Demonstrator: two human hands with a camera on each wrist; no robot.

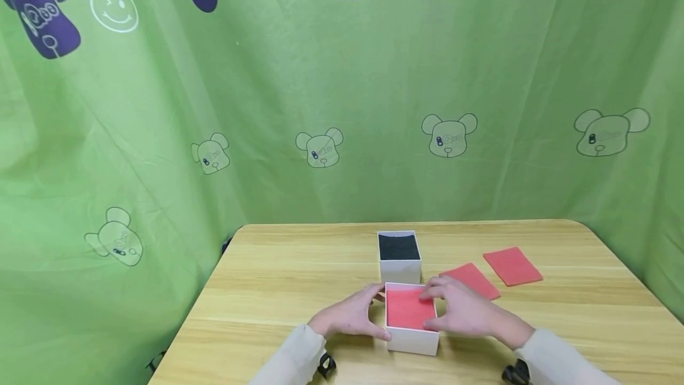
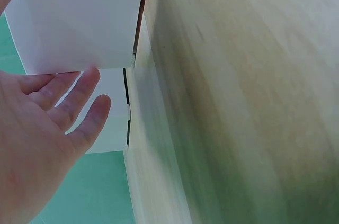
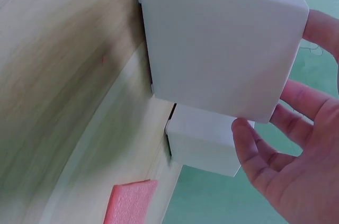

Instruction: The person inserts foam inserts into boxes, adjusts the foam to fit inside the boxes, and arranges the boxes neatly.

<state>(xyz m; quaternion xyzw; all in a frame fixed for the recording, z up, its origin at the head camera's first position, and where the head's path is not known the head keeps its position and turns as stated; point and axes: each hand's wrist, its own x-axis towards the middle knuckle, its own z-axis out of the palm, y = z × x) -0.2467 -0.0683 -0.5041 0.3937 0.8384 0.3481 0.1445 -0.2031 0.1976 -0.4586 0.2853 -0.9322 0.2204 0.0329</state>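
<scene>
A white open-topped box (image 1: 412,341) stands near the front of the table, with a pink foam sheet (image 1: 404,308) lying inside its rim. My left hand (image 1: 350,314) holds the box's left side, thumb at the near corner and fingers round the far corner. Over the right rim reaches my right hand (image 1: 465,311); its thumb and a forefinger touch the pink sheet, spread apart. In the right wrist view, other fingers (image 3: 246,139) of that hand lie against the box's outer corner. The sheet's underside is hidden.
Directly behind stands a second white box (image 1: 401,270) with a black sheet (image 1: 398,248) inside. Two more pink sheets lie flat to the right: a nearer sheet (image 1: 472,281), partly behind my right hand, and a farther sheet (image 1: 513,266). A green curtain (image 1: 374,195) hangs behind the table.
</scene>
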